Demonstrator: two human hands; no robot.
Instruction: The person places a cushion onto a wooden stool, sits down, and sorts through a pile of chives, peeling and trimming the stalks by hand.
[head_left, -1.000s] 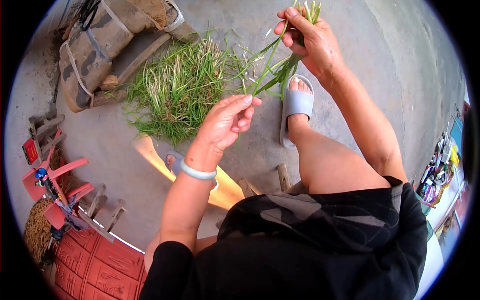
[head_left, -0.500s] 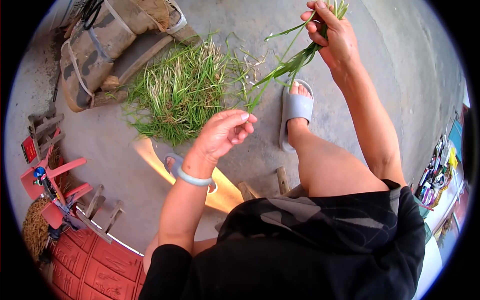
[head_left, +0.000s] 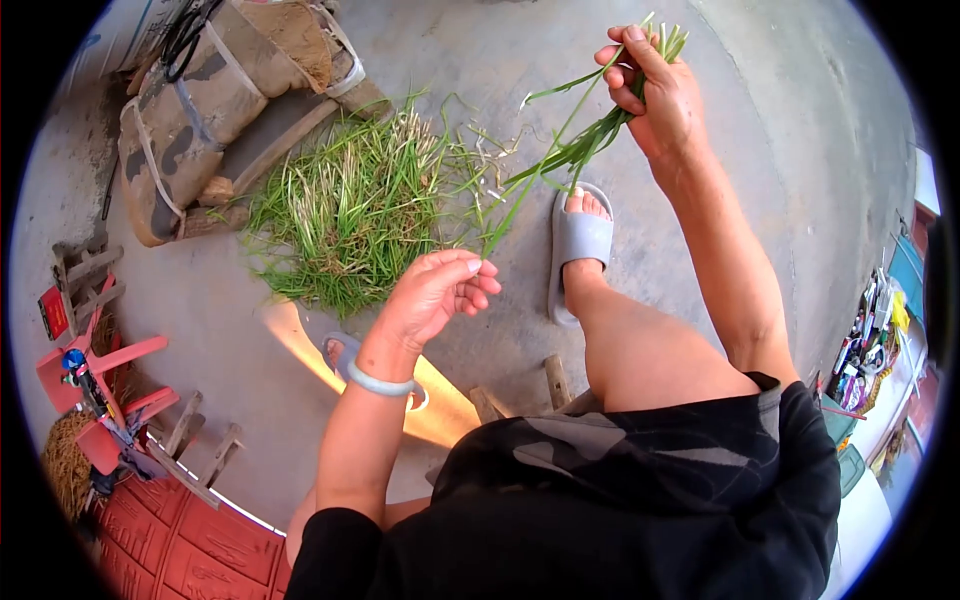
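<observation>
My right hand (head_left: 662, 105) is closed around a small bunch of chives (head_left: 592, 143), long flat green leaves with pale cut ends sticking up past the fingers. The leaf tips hang down and to the left. Thumb and forefinger of my left hand (head_left: 435, 295) are pinched on the end of a green chive leaf (head_left: 505, 230) that reaches down from the bunch. A pale bracelet circles my left wrist. Just beyond this hand, a heap of green and straw-coloured chives (head_left: 345, 210) lies on the concrete floor, with loose stalks scattered on its right side.
A wooden-framed seat with camouflage padding (head_left: 185, 130) stands behind the heap. My feet wear grey slippers (head_left: 580, 240). Red plastic chair parts (head_left: 105, 400) and small wooden stools are at the left, near a red embossed panel (head_left: 180, 530). Assorted items (head_left: 875, 340) sit at the far right.
The whole view has shifted slightly, so the heap and both hands appear lower and a little to the left. Both hands keep their grips.
</observation>
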